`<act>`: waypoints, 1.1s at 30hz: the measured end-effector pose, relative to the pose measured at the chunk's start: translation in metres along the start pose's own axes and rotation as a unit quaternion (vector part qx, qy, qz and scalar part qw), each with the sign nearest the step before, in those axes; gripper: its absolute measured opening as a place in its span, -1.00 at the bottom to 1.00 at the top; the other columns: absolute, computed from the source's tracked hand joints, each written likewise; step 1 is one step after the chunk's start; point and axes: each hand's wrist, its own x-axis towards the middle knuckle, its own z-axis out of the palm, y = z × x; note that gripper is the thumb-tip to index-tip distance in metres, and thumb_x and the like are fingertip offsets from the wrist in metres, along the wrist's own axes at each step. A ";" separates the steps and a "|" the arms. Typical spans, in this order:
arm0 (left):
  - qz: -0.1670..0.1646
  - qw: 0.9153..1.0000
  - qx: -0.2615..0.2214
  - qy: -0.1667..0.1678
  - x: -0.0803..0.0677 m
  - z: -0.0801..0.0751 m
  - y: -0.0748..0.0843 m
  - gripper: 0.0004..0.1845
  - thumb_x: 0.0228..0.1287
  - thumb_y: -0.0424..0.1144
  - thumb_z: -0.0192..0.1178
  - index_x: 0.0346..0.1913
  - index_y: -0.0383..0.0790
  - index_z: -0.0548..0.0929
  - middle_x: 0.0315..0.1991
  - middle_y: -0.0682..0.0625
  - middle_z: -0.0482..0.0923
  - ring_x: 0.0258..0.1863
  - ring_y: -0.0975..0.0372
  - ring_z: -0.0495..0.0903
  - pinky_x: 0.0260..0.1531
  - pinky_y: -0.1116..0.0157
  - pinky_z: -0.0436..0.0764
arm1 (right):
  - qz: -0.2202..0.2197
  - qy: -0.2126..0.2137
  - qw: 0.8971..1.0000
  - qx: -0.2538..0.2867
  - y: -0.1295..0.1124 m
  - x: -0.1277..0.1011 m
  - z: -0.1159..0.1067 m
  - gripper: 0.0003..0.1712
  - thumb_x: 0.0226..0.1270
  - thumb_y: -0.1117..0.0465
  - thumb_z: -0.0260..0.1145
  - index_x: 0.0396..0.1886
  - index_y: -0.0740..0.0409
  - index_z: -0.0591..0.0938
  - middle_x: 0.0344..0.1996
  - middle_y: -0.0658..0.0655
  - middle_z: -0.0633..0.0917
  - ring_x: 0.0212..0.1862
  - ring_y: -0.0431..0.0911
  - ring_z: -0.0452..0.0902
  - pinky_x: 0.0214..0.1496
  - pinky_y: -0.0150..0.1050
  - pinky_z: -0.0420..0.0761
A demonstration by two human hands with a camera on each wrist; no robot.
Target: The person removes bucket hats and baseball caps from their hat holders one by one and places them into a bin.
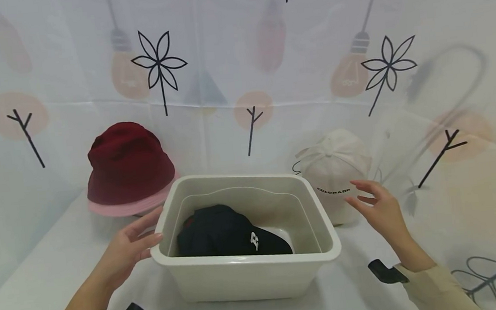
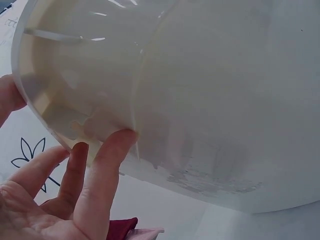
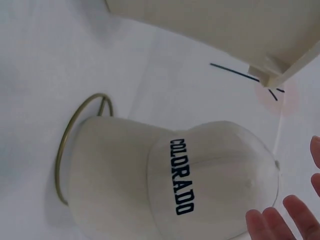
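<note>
The tub [image 1: 245,279] is plain cream. Inside it, the dark cap [image 1: 219,234] is near-black, with a white emblem and a small red spot. The pale cap [image 1: 335,164] is off-white with dark "COLORADO" lettering; beside it, a wire loop [image 3: 61,150] is brassy. The bucket hat [image 1: 126,160] is deep red above a pink brim [image 1: 115,210]. The white backdrop [image 1: 217,10] carries black-outlined flowers, dark twigs on peach discs and orange bulbs. The sleeves [image 1: 439,291] are beige.

Two caps [image 1: 226,233] [image 1: 331,172], one bin [image 1: 245,279], two hands [image 1: 121,250] [image 1: 382,211]
</note>
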 end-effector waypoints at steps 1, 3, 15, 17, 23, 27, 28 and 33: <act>0.000 1.000 0.000 0.001 0.000 0.000 0.000 -0.33 0.26 -0.26 0.18 0.40 -0.24 0.20 0.29 -0.18 0.27 0.03 0.36 0.47 -0.09 0.16 0.53 | 0.005 0.001 1.000 -0.004 0.002 0.002 0.000 -0.55 0.05 0.35 0.43 -0.03 0.39 0.56 -0.06 0.29 0.58 -0.06 -0.48 0.39 -0.17 -0.64 0.43; 0.000 1.000 -0.001 0.002 0.000 0.000 0.000 -0.33 0.26 -0.27 0.18 0.39 -0.24 0.20 0.29 -0.17 0.28 0.02 0.37 0.48 -0.10 0.17 0.53 | 0.014 0.006 1.000 -0.014 0.005 0.006 0.001 -0.54 0.07 0.31 0.43 -0.01 0.38 0.56 -0.04 0.28 0.57 -0.02 -0.30 0.46 -0.17 -0.65 0.43; -0.007 1.000 0.007 0.004 -0.003 -0.002 -0.001 -0.34 0.26 -0.25 0.18 0.40 -0.19 0.20 0.31 -0.18 0.24 0.13 0.19 0.41 -0.02 0.00 0.47 | 0.038 0.047 0.998 0.030 0.035 0.030 0.010 -0.49 0.06 0.06 0.45 -0.03 0.25 0.61 -0.05 0.23 0.54 0.07 0.14 0.42 -0.06 -0.10 0.55; -0.008 1.000 0.006 0.004 -0.002 -0.002 -0.001 -0.33 0.26 -0.25 0.18 0.40 -0.19 0.21 0.31 -0.18 0.24 0.13 0.18 0.41 -0.02 0.00 0.47 | 0.037 0.050 0.998 0.015 0.034 0.033 0.008 -0.51 0.06 0.12 0.46 -0.05 0.30 0.61 -0.02 0.26 0.53 0.07 0.14 0.41 -0.07 -0.22 0.56; -0.004 1.000 0.005 0.001 -0.001 -0.001 -0.001 -0.34 0.26 -0.26 0.18 0.40 -0.19 0.21 0.29 -0.14 0.27 0.11 0.23 0.43 -0.03 0.04 0.49 | 0.051 0.019 0.998 -0.038 0.026 0.041 0.000 -0.60 0.06 0.29 0.45 -0.14 0.42 0.56 0.11 0.36 0.43 0.14 0.22 0.33 -0.08 -0.37 0.54; 0.001 1.000 0.004 0.002 0.000 -0.001 -0.001 -0.34 0.26 -0.27 0.18 0.39 -0.20 0.22 0.27 -0.09 0.31 0.05 0.32 0.47 -0.08 0.12 0.53 | 0.059 -0.002 0.997 -0.040 0.031 0.047 -0.002 -0.56 0.07 0.28 0.44 -0.09 0.41 0.52 0.17 0.33 0.39 0.17 0.20 0.30 -0.03 -0.17 0.54; 0.003 1.000 0.002 0.001 0.000 -0.001 -0.001 -0.35 0.26 -0.27 0.18 0.39 -0.20 0.22 0.26 -0.07 0.32 0.04 0.33 0.48 -0.09 0.15 0.54 | 0.063 -0.008 0.997 -0.038 0.031 0.049 -0.003 -0.55 0.08 0.27 0.43 -0.07 0.40 0.52 0.19 0.32 0.38 0.19 0.19 0.28 -0.01 -0.08 0.52; 0.007 1.000 -0.002 0.000 0.000 -0.001 -0.002 -0.36 0.26 -0.28 0.18 0.39 -0.19 0.23 0.22 -0.02 0.36 0.02 0.35 0.49 -0.12 0.21 0.55 | 0.069 -0.038 0.997 -0.021 0.033 0.057 -0.006 -0.46 0.11 0.22 0.42 0.03 0.40 0.48 0.28 0.32 0.28 0.28 0.21 0.16 0.02 0.15 0.42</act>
